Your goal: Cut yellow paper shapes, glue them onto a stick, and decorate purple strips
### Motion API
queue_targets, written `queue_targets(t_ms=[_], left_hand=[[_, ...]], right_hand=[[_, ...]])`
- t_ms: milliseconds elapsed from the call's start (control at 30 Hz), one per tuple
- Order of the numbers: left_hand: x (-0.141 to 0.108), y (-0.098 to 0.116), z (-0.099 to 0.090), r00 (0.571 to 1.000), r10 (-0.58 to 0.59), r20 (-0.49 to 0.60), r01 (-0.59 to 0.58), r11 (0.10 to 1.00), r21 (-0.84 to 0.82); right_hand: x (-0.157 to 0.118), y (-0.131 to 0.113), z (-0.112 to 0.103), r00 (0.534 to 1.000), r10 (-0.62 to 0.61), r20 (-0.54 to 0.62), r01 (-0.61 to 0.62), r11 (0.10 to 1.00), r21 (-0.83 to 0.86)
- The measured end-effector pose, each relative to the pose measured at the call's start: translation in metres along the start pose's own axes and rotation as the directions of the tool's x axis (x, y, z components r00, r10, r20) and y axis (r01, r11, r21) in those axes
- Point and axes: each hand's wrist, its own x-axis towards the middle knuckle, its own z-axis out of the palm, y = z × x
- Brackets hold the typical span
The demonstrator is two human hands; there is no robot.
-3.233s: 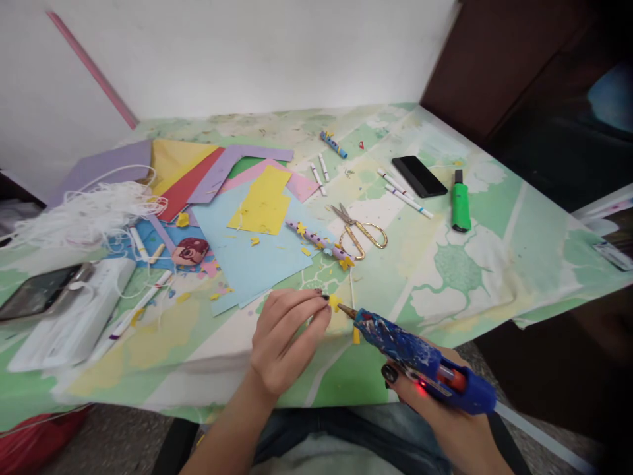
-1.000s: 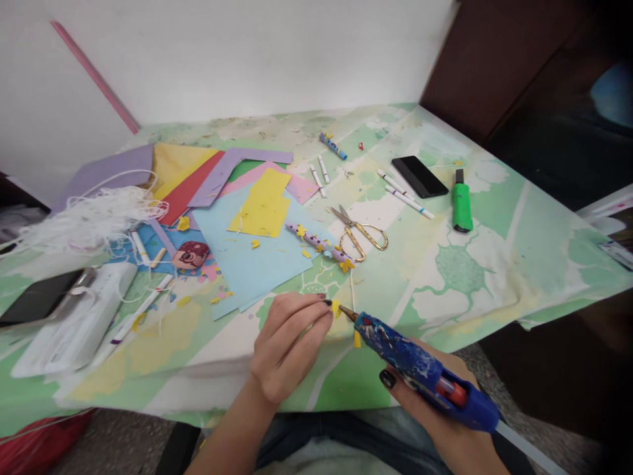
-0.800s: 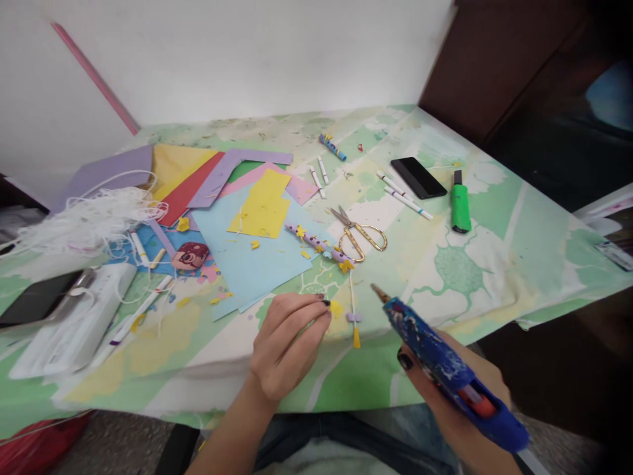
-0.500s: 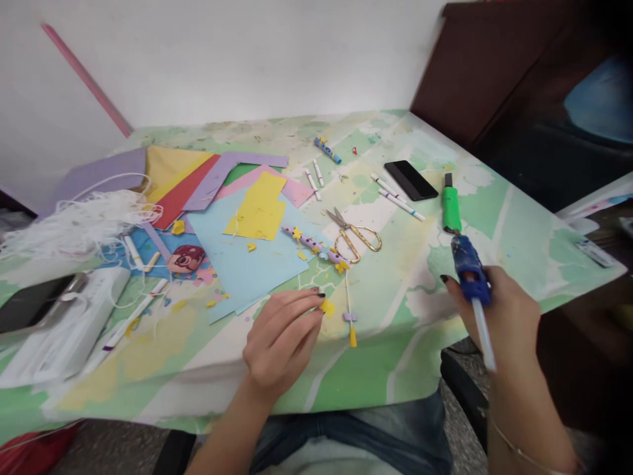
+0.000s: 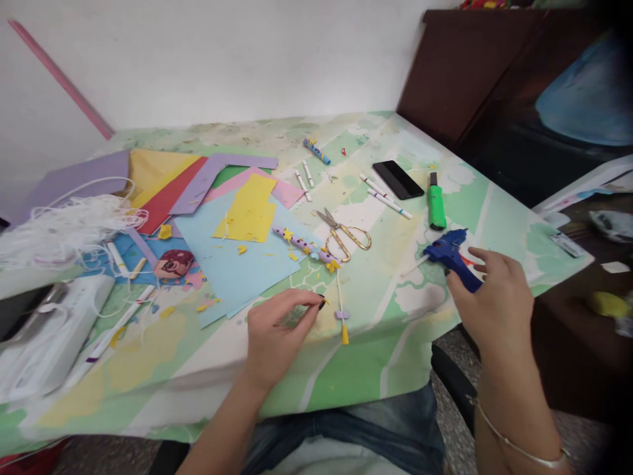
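Note:
My left hand is closed in a pinch above the table's near side. A small yellow paper piece pokes out from its fingertips, mostly hidden. My right hand is open, thumb and fingers apart, at the handle of a blue hot glue gun. The gun lies on its side on the cloth, its clear glue stick pointing left. Beyond my left hand lies a purple dotted paper roll with yellow flowers. A string from it ends in a purple bow and a yellow paper tassel.
Gold-handled scissors lie beside the roll. A black phone, a green utility knife and several markers are farther back. Coloured paper sheets, white string and a power strip cover the left side.
My right hand has laid the glue gun down on the table and loosened its fingers. My left fingertips have drawn into a pinch, turning the yellow piece edge-on. The view has shifted slightly.

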Motion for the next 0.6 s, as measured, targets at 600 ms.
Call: queue_targets(t_ms=[600], left_hand=[[0.033, 0.003, 0.022, 0.712, -0.594, 0.375, 0.641, 0.767, -0.004]], right_hand=[[-0.026, -0.097, 0.018, 0.710, -0.391, 0.586, 0.000, 0.831, 0.556]])
